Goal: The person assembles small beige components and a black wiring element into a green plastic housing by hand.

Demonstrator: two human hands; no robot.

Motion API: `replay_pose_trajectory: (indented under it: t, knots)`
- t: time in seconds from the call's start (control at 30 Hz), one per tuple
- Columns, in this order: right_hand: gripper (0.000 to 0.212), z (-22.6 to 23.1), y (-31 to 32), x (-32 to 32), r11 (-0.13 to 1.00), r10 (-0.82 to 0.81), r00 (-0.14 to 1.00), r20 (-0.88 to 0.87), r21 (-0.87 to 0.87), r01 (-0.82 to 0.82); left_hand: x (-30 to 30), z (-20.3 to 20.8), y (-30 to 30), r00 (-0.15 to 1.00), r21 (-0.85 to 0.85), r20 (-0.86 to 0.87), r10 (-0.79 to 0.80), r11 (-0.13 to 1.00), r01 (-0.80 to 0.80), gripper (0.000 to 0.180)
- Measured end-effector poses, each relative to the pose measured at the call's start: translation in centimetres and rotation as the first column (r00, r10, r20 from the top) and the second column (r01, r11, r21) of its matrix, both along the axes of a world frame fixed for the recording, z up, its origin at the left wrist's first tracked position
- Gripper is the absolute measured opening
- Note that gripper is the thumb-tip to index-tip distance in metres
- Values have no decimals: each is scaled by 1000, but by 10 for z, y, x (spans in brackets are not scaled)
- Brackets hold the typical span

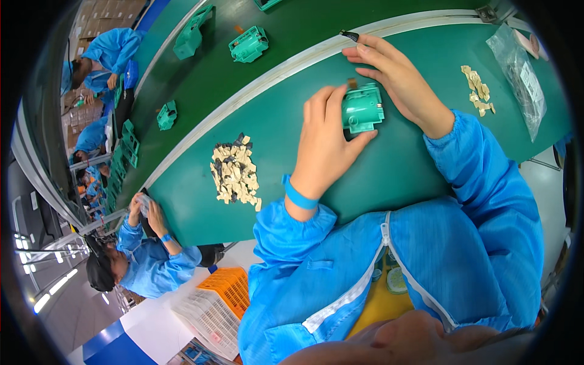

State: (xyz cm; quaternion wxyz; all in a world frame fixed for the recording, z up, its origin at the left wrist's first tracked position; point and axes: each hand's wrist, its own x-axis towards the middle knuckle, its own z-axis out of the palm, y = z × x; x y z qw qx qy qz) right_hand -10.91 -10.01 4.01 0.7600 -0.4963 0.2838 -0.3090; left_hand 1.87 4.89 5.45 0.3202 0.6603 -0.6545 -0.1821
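On the green worktop, my left hand [323, 135] grips a green plastic housing [362, 111], its thumb along the near edge and its fingers at the left side. A short brown tab [352, 83] sticks up from the housing's far end. Beyond and to the right of it, my right hand [398, 74] pinches a small black strip [349, 36] at its fingertips, apart from the housing. To the left lies a pile of small cream and black pieces [235, 173]. A few cream pieces [478, 91] are scattered on the right.
Past a pale metal rail [267, 81] runs a green conveyor belt with more green housings [249, 44] on it. A clear plastic bag [520, 82] lies at the right. At the left, a co-worker [146, 261] in blue handles something. Orange and white crates [226, 289] stand below.
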Motion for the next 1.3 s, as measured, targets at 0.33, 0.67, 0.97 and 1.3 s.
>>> replay_pose_trajectory:
  t: [0.33,0.67,0.97,1.3]
  knots:
    - [8,-2,43,-70,992,95,975,-200,98,-77,-27,-23,30,865,70,-374,333,941,-332,102]
    - [6,-1,31,-57,973,222,924,-311,138,-187,-21,-24,11,903,52,-313,295,954,-294,96]
    - [6,5,29,-47,966,253,902,-350,144,-215,-20,-30,11,907,-21,-310,285,952,-306,81]
    - [7,5,28,-46,965,261,887,-382,125,-230,-21,-30,9,921,-39,-276,276,954,-298,75]
